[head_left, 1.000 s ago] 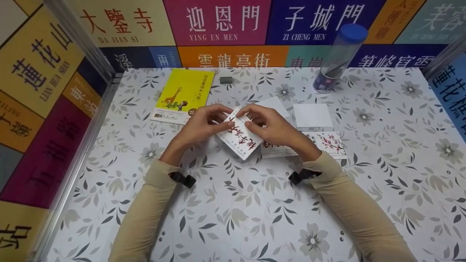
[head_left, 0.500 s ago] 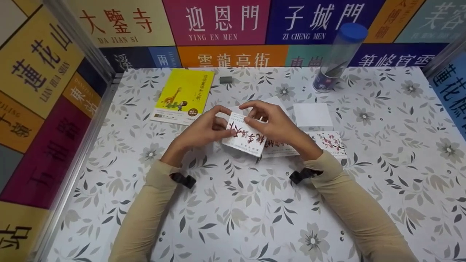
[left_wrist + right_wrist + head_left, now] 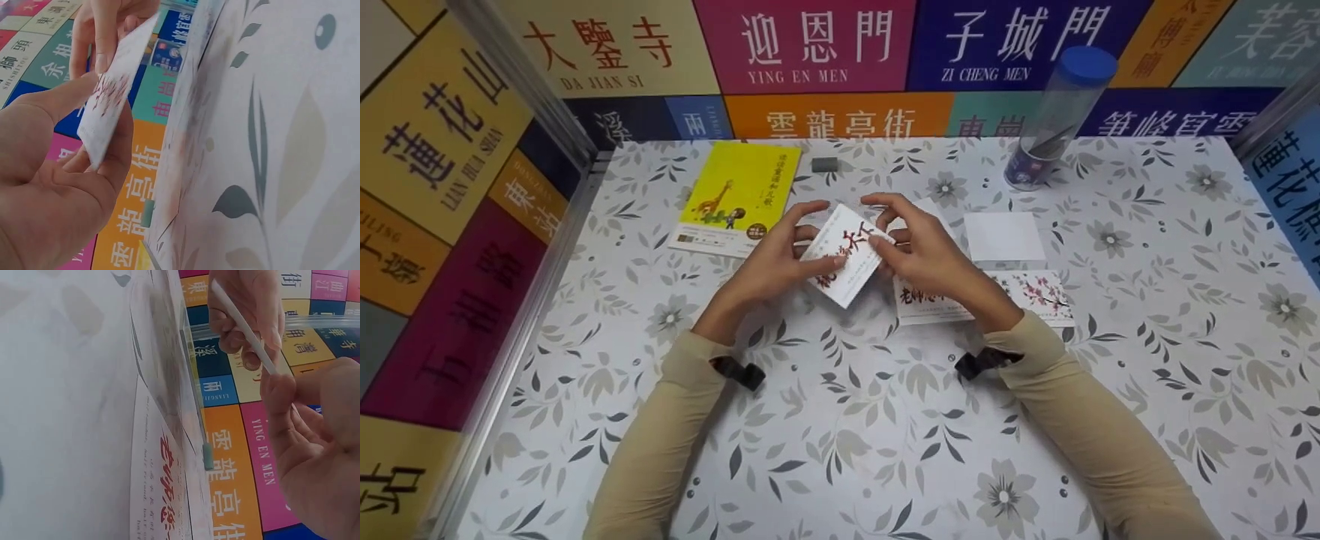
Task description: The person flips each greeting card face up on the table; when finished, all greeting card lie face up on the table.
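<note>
Both hands hold a small white card (image 3: pixel 849 279) with red brush-style characters, tilted above the table. My left hand (image 3: pixel 771 268) grips its left side, thumb on the printed face. At the upper right edge, my right hand (image 3: pixel 926 255) pinches it with the thumb in front. The left wrist view shows the card (image 3: pixel 115 93) slanting between the hands, while the right wrist view has the card (image 3: pixel 239 320) nearly edge-on. A longer card (image 3: pixel 1039 294) with pink blossoms and red characters lies flat, partly hidden under my right forearm.
A blank white square (image 3: pixel 1003 236) lies right of the hands; another pale sheet (image 3: pixel 937 214) is mostly covered by my right hand. Farther back are a yellow book (image 3: pixel 750 184), a small grey block (image 3: pixel 825 164) and a clear tube (image 3: pixel 1057 120) with a blue lid. Lettered panels (image 3: pixel 810 45) bound the flowered table.
The small card has been turned in the hands, its lettering now slanting up to the right instead of down. My fingers have shifted along its edges. Everything on the table stays put.
</note>
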Action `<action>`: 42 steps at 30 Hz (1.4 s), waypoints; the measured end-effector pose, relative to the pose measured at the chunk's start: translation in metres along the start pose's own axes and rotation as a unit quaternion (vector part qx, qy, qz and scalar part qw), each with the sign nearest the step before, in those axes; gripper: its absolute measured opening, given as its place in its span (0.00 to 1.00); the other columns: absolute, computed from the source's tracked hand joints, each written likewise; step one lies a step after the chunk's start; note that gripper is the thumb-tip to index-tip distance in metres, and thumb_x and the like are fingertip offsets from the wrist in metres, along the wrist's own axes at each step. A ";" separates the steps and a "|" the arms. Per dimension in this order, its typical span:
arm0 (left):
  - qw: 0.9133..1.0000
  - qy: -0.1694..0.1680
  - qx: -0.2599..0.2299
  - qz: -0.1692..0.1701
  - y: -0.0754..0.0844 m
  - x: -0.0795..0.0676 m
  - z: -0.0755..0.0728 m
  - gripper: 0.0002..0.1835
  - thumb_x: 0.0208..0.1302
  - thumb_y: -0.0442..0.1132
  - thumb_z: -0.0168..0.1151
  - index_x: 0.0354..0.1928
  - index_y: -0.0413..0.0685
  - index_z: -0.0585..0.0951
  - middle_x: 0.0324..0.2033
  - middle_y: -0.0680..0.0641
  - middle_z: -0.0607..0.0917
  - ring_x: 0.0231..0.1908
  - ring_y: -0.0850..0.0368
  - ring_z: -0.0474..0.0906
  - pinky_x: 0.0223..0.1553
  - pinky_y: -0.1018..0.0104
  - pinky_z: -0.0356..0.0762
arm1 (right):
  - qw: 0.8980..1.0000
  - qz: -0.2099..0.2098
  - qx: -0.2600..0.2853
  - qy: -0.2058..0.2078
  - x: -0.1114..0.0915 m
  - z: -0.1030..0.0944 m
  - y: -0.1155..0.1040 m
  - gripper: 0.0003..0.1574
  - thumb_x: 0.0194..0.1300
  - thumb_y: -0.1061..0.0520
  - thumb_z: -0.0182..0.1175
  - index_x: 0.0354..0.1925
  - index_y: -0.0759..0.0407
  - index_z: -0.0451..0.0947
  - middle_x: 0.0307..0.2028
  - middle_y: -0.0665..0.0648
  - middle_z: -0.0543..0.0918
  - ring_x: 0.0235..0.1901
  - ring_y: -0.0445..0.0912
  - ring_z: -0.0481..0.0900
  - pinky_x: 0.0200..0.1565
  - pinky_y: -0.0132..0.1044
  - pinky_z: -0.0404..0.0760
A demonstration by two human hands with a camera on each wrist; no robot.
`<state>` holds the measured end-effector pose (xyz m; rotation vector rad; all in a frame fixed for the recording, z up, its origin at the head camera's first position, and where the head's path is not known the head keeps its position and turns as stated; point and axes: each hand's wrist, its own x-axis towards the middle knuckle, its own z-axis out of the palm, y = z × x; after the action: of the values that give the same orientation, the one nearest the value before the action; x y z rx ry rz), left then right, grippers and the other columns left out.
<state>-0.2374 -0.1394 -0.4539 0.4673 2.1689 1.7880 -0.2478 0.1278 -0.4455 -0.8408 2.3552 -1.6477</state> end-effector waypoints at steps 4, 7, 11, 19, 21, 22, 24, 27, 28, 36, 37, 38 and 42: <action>1.000 0.016 0.013 -0.001 0.000 0.000 -0.004 0.36 0.67 0.37 0.78 0.73 0.56 0.72 0.52 0.44 0.92 0.45 0.49 0.90 0.47 0.60 0.87 | 1.000 0.010 -0.011 0.019 0.001 -0.003 0.002 0.31 0.79 0.61 0.59 0.75 0.49 0.70 0.45 0.59 0.77 0.30 0.59 0.87 0.30 0.41 0.88; 0.999 -0.004 0.038 0.009 -0.001 -0.001 -0.005 0.27 0.70 0.38 0.76 0.68 0.55 0.79 0.53 0.46 0.91 0.44 0.50 0.89 0.47 0.61 0.87 | 0.998 0.010 -0.053 0.011 0.001 -0.003 0.003 0.32 0.78 0.57 0.63 0.76 0.48 0.70 0.46 0.58 0.80 0.30 0.53 0.85 0.34 0.36 0.85; 0.996 -0.027 0.081 0.015 0.000 -0.001 -0.005 0.23 0.72 0.43 0.74 0.66 0.63 0.84 0.58 0.54 0.88 0.50 0.54 0.87 0.51 0.62 0.86 | 0.995 0.006 -0.095 -0.006 0.001 -0.003 0.003 0.36 0.76 0.54 0.67 0.77 0.45 0.70 0.51 0.58 0.81 0.29 0.47 0.83 0.39 0.41 0.86; 0.985 -0.100 0.139 -0.013 -0.004 -0.002 -0.013 0.17 0.70 0.40 0.75 0.59 0.55 0.87 0.54 0.51 0.89 0.50 0.53 0.84 0.55 0.60 0.82 | 0.983 0.033 -0.166 -0.075 -0.001 0.000 0.008 0.20 0.73 0.52 0.72 0.60 0.51 0.84 0.38 0.55 0.86 0.32 0.46 0.83 0.36 0.37 0.81; 0.976 -0.122 0.176 -0.029 -0.004 -0.003 -0.014 0.16 0.69 0.40 0.76 0.57 0.54 0.88 0.52 0.50 0.90 0.47 0.53 0.82 0.52 0.60 0.79 | 0.979 0.039 -0.176 -0.090 -0.001 0.001 0.009 0.20 0.72 0.52 0.73 0.60 0.51 0.85 0.35 0.54 0.86 0.32 0.45 0.82 0.37 0.38 0.81; 0.972 -0.128 0.194 -0.037 -0.004 -0.003 -0.015 0.16 0.69 0.40 0.77 0.57 0.55 0.88 0.52 0.51 0.90 0.46 0.52 0.81 0.51 0.60 0.78 | 0.978 0.040 -0.178 -0.096 -0.001 0.002 0.010 0.20 0.72 0.53 0.73 0.60 0.52 0.85 0.34 0.55 0.86 0.31 0.45 0.82 0.37 0.38 0.81; 0.964 -0.124 0.228 -0.057 -0.003 -0.004 -0.015 0.18 0.67 0.41 0.79 0.57 0.57 0.88 0.49 0.51 0.89 0.45 0.51 0.79 0.49 0.59 0.76 | 0.977 0.041 -0.184 -0.102 -0.001 0.003 0.012 0.20 0.71 0.53 0.74 0.59 0.54 0.85 0.34 0.55 0.86 0.32 0.45 0.83 0.38 0.38 0.82; 0.955 -0.102 0.263 -0.088 -0.003 -0.004 -0.014 0.20 0.63 0.43 0.82 0.57 0.59 0.87 0.46 0.50 0.87 0.43 0.50 0.78 0.46 0.58 0.75 | 0.975 0.039 -0.192 -0.106 -0.001 0.004 0.015 0.21 0.69 0.54 0.76 0.57 0.56 0.86 0.38 0.56 0.88 0.33 0.46 0.85 0.39 0.38 0.83; 0.953 -0.095 0.269 -0.098 -0.002 -0.004 -0.015 0.21 0.62 0.43 0.82 0.57 0.59 0.87 0.45 0.49 0.86 0.43 0.49 0.77 0.46 0.57 0.74 | 0.974 0.037 -0.196 -0.107 -0.001 0.004 0.016 0.21 0.69 0.54 0.76 0.57 0.57 0.86 0.40 0.57 0.88 0.34 0.46 0.86 0.40 0.38 0.84; 0.942 -0.087 0.291 -0.142 -0.003 -0.005 -0.020 0.25 0.58 0.44 0.85 0.57 0.60 0.87 0.49 0.51 0.86 0.50 0.50 0.77 0.56 0.56 0.74 | 0.968 0.032 -0.221 -0.116 -0.001 0.008 0.018 0.25 0.64 0.55 0.79 0.57 0.60 0.86 0.44 0.60 0.86 0.39 0.50 0.86 0.45 0.41 0.84; 0.941 -0.088 0.292 -0.145 -0.003 -0.005 -0.020 0.25 0.58 0.45 0.85 0.57 0.60 0.87 0.50 0.52 0.86 0.51 0.50 0.77 0.58 0.55 0.74 | 0.967 0.030 -0.224 -0.116 -0.001 0.008 0.019 0.25 0.64 0.56 0.80 0.57 0.60 0.86 0.43 0.60 0.85 0.40 0.50 0.86 0.45 0.42 0.84; 0.941 -0.090 0.291 -0.146 -0.003 -0.005 -0.020 0.26 0.57 0.45 0.86 0.57 0.60 0.86 0.51 0.52 0.86 0.52 0.50 0.77 0.59 0.55 0.74 | 0.966 0.030 -0.227 -0.117 -0.001 0.008 0.019 0.25 0.63 0.56 0.80 0.57 0.60 0.87 0.43 0.60 0.85 0.40 0.51 0.85 0.46 0.42 0.84; 0.942 -0.091 0.293 -0.139 -0.004 -0.005 -0.021 0.26 0.56 0.45 0.86 0.56 0.60 0.86 0.52 0.53 0.86 0.52 0.50 0.78 0.60 0.56 0.74 | 0.962 0.033 -0.241 -0.120 -0.002 0.008 0.019 0.25 0.63 0.55 0.80 0.56 0.59 0.88 0.44 0.60 0.84 0.43 0.52 0.82 0.48 0.43 0.81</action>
<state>-0.2421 -0.1608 -0.4535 0.4022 2.4574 0.8976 -0.2497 0.1268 -0.4659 -0.9582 2.6004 -0.8877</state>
